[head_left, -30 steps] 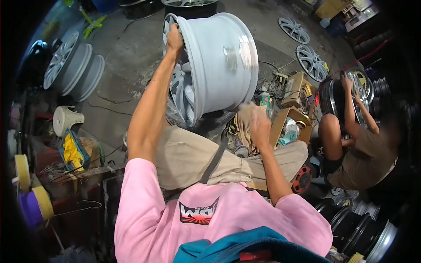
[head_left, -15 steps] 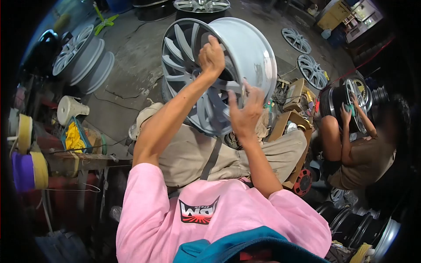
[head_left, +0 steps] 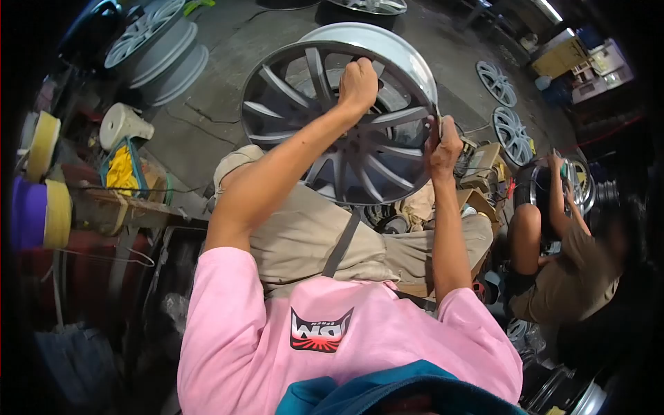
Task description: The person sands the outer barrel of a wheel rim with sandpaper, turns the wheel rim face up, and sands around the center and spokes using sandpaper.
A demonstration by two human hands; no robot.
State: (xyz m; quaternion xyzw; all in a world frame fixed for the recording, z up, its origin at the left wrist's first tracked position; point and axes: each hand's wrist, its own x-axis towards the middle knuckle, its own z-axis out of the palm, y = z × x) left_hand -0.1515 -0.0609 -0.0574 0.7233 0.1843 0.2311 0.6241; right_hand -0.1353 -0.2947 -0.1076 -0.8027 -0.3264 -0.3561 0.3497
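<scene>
A grey multi-spoke alloy wheel (head_left: 324, 124) stands tilted in front of my knees, its spoked face towards me. My left hand (head_left: 358, 86) is closed in a fist around a spoke near the upper part of the wheel. At the wheel's right edge, my right hand (head_left: 445, 149) is closed, with the thumb on the face side and the fingers on the outer side of the rim. Whether a small piece is also pinched in those fingers, I cannot tell.
Stacked wheels (head_left: 155, 52) stand at the far left; wheel faces (head_left: 512, 136) lie on the floor at right. A co-worker (head_left: 570, 266) sits at right, hands on another wheel. Tape rolls (head_left: 43, 149), a white stool-like object (head_left: 124, 129) and a box with yellow cloth (head_left: 123, 169) are at left.
The wheel has turned so its spoked face points more towards me. My right hand, open before near the lower spokes, has moved right and closed on the rim. My left hand stays closed at the spokes.
</scene>
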